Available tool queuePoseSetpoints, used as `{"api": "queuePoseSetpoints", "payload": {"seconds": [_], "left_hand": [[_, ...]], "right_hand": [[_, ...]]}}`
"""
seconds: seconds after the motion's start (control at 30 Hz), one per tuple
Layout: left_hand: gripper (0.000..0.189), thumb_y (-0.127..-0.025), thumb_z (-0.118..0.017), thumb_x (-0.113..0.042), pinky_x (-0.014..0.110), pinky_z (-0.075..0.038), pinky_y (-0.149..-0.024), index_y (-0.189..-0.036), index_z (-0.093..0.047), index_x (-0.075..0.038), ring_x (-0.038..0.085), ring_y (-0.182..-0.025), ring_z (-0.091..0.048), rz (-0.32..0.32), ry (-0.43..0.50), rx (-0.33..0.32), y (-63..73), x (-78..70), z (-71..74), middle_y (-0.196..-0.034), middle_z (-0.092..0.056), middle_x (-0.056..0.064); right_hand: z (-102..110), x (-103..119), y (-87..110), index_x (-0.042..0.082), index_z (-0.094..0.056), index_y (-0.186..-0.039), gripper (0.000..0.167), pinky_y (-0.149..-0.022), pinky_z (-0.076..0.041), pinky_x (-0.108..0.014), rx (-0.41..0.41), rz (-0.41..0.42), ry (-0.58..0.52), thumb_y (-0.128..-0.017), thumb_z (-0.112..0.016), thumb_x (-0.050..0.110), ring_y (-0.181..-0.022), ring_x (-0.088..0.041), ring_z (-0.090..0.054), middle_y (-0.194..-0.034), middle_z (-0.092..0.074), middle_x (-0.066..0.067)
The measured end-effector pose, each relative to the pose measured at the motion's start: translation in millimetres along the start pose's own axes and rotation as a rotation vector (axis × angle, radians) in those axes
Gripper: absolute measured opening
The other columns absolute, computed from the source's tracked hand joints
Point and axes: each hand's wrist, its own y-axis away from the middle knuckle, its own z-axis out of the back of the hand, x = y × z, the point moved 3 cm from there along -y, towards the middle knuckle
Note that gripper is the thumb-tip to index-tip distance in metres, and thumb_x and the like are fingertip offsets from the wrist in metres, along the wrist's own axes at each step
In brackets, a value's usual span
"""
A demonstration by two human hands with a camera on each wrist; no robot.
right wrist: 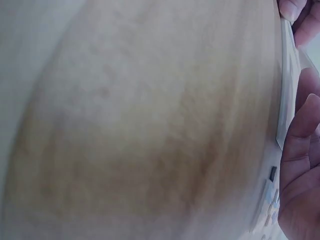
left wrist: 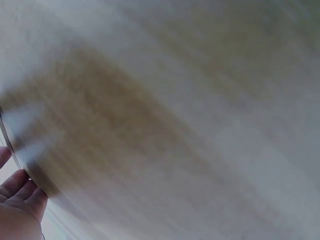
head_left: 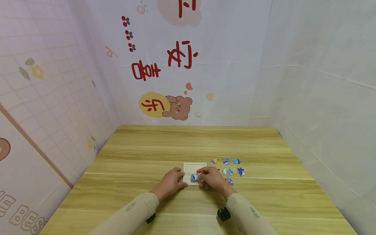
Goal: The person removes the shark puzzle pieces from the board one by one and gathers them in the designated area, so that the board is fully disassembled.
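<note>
A shallow pale puzzle tray with a raised rim lies on the wooden table. My left hand holds its left side, the thumb near the front corner and the fingers along the edge; the left wrist view shows these fingers at the rim. Over the tray, my right hand pinches a blue and white jigsaw piece by its right side, and the piece overlaps the tray floor. The right hand's curled fingers show beside the tray's edge in the right wrist view.
Several loose jigsaw pieces, such as a dark blue one and a yellow one, lie right of the tray, some partly behind my right hand. The wooden table meets a printed cloth wall at the back.
</note>
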Motion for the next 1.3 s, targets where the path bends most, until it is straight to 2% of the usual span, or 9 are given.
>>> {"api": "queuePoseSetpoints", "payload": {"seconds": [0.2, 0.37, 0.5, 0.67, 0.93, 1.13, 1.3], "left_hand": [[0.050, -0.090, -0.075, -0.024, 0.053, -0.040, -0.103, -0.124, -0.063, 0.010, 0.043, -0.123, -0.052, 0.001, -0.008, 0.007, -1.3, 0.0, -1.2, -0.133, -0.053, 0.028], [0.051, -0.089, -0.076, -0.024, 0.053, -0.041, -0.103, -0.124, -0.062, 0.010, 0.044, -0.124, -0.052, -0.004, -0.005, 0.004, -1.2, 0.5, -1.4, -0.134, -0.052, 0.029], [0.051, -0.089, -0.075, -0.024, 0.053, -0.040, -0.104, -0.125, -0.062, 0.010, 0.044, -0.124, -0.051, 0.000, 0.003, 0.006, -0.4, 1.3, -1.4, -0.135, -0.052, 0.029], [0.051, -0.089, -0.075, -0.024, 0.053, -0.040, -0.103, -0.125, -0.062, 0.010, 0.044, -0.124, -0.051, 0.000, 0.003, 0.009, 0.4, 1.1, -0.6, -0.135, -0.052, 0.029], [0.052, -0.089, -0.075, -0.024, 0.053, -0.041, -0.103, -0.125, -0.062, 0.010, 0.044, -0.125, -0.051, 0.001, 0.007, 0.010, 1.4, -0.1, 0.9, -0.135, -0.051, 0.029], [0.053, -0.089, -0.076, -0.025, 0.053, -0.041, -0.103, -0.126, -0.062, 0.010, 0.044, -0.125, -0.050, 0.014, 0.016, 0.017, 1.0, 2.1, -0.1, -0.136, -0.051, 0.028], [0.052, -0.089, -0.075, -0.026, 0.052, -0.041, -0.103, -0.126, -0.062, 0.009, 0.043, -0.125, -0.051, 0.011, 0.014, 0.013, 0.6, 4.6, -2.0, -0.136, -0.051, 0.027]], "right_hand": [[20, -1, 4.1, 0.001, -0.067, -0.121, 0.026, -0.056, -0.050, -0.030, -0.027, 0.065, -0.033, -0.097, -0.062, 0.010, -0.068, -0.019, -0.065, -0.096, -0.066, -0.013], [51, -6, 10.5, -0.001, -0.062, -0.127, 0.033, -0.061, -0.050, -0.033, -0.031, 0.073, -0.092, -0.099, -0.061, 0.014, -0.076, -0.024, -0.065, -0.109, -0.063, -0.020], [77, -13, 16.9, -0.002, -0.058, -0.131, 0.037, -0.063, -0.051, -0.034, -0.069, 0.062, -0.096, -0.099, -0.061, 0.016, -0.082, -0.029, -0.066, -0.111, -0.062, -0.021], [103, -24, 24.9, -0.002, -0.058, -0.133, 0.040, -0.068, -0.053, -0.038, -0.104, 0.056, -0.074, -0.099, -0.062, 0.019, -0.085, -0.030, -0.065, -0.111, -0.062, -0.020], [135, -42, 41.9, -0.001, -0.058, -0.132, 0.041, -0.064, -0.049, -0.034, -0.145, 0.011, -0.041, -0.098, -0.064, 0.021, -0.082, -0.024, -0.064, -0.107, -0.065, -0.013], [149, -61, 54.9, -0.006, -0.057, -0.131, 0.042, -0.061, -0.051, -0.030, -0.107, -0.003, -0.066, -0.097, -0.064, 0.018, -0.076, -0.020, -0.064, -0.097, -0.065, -0.009], [156, -75, 60.6, -0.005, -0.058, -0.130, 0.042, -0.060, -0.049, -0.030, -0.085, -0.023, -0.029, -0.097, -0.065, 0.021, -0.075, -0.019, -0.065, -0.091, -0.066, -0.006]]}}
